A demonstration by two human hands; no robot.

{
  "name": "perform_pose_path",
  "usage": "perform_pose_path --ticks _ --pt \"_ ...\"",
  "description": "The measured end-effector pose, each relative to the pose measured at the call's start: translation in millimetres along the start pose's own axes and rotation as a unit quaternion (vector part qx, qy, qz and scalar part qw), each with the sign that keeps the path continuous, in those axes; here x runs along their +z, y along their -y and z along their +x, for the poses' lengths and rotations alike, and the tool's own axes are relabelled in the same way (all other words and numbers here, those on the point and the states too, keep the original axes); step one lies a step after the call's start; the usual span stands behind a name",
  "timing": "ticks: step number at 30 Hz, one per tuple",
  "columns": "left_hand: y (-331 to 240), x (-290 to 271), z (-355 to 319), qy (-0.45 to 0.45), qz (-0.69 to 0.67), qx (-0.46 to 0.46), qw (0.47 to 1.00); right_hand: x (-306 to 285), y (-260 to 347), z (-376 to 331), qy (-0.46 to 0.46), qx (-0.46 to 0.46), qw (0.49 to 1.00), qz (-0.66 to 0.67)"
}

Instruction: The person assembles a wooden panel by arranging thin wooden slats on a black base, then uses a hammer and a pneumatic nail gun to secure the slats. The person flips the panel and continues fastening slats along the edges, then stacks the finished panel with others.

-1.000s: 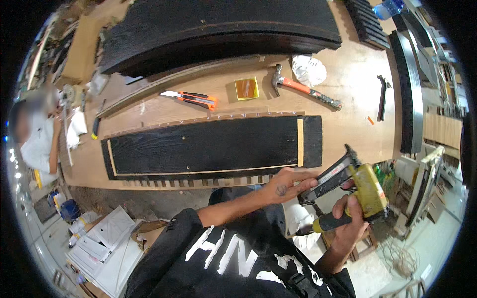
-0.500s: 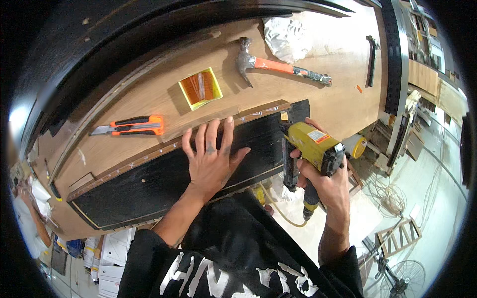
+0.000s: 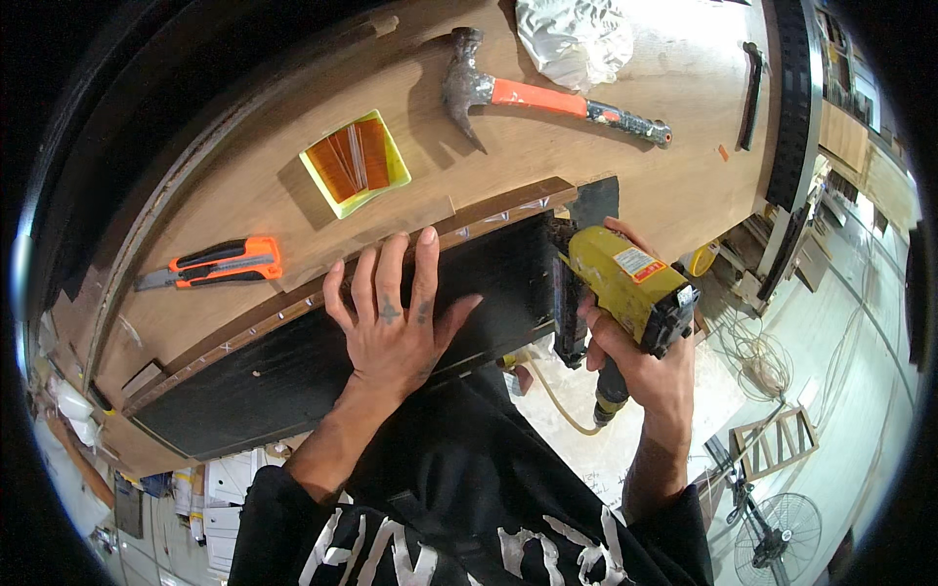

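My left hand (image 3: 389, 337) lies flat with fingers spread on a long black board (image 3: 244, 381); its fingertips reach over the brown wooden strip (image 3: 322, 293) along the board's far edge. Chalk-like white marks run along that strip. In my right hand (image 3: 657, 376) is a yellow and black air nail gun (image 3: 625, 278), gripped round its handle, with a hose at the handle's lower end. The gun's nose is at the board's right end, close to the strip; whether it touches cannot be seen.
On the wooden table (image 3: 518, 166) lie a claw hammer (image 3: 537, 98), an orange utility knife (image 3: 220, 264), a yellow box of orange-brown nail strips (image 3: 354, 166) and a crumpled white plastic bag (image 3: 576, 39). A pale air hose (image 3: 547, 396) hangs below. A fan (image 3: 779, 537) stands at lower right.
The nail gun's nose has come in closer over the board's right end, covering a light patch seen there before. My left hand stays flat on the board. The whole view has shifted slightly.
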State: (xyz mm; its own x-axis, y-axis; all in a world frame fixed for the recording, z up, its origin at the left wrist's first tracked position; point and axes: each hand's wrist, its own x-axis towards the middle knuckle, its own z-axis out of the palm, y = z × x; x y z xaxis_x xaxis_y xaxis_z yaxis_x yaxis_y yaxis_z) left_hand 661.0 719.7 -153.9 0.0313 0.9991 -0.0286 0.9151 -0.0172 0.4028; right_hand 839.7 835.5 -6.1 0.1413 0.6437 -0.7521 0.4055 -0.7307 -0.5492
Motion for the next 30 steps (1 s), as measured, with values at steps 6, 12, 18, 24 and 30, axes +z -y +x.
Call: perform_pose_path --ticks 6,12,18,24,30 --pt "-0.3 -6.0 2.1 0.017 -0.01 -0.007 1.0 5.0 4.7 -6.4 0.048 -0.008 0.999 0.014" --pt "0.3 -7.1 2.8 0.023 -0.006 -0.002 1.0 15.5 7.1 -7.5 0.062 0.029 0.998 0.013" --pt "1.2 -7.3 2.5 0.019 -0.019 -0.001 1.0 21.2 9.5 -9.8 0.047 0.037 0.998 0.007" --pt "1.1 -9.0 2.2 0.024 -0.032 -0.012 0.999 28.9 13.4 -12.1 0.026 0.039 0.999 -0.024" --pt "36.1 -20.6 -19.8 0.024 -0.062 -0.032 0.997 34.6 9.7 -17.5 0.036 0.026 0.999 -0.01"
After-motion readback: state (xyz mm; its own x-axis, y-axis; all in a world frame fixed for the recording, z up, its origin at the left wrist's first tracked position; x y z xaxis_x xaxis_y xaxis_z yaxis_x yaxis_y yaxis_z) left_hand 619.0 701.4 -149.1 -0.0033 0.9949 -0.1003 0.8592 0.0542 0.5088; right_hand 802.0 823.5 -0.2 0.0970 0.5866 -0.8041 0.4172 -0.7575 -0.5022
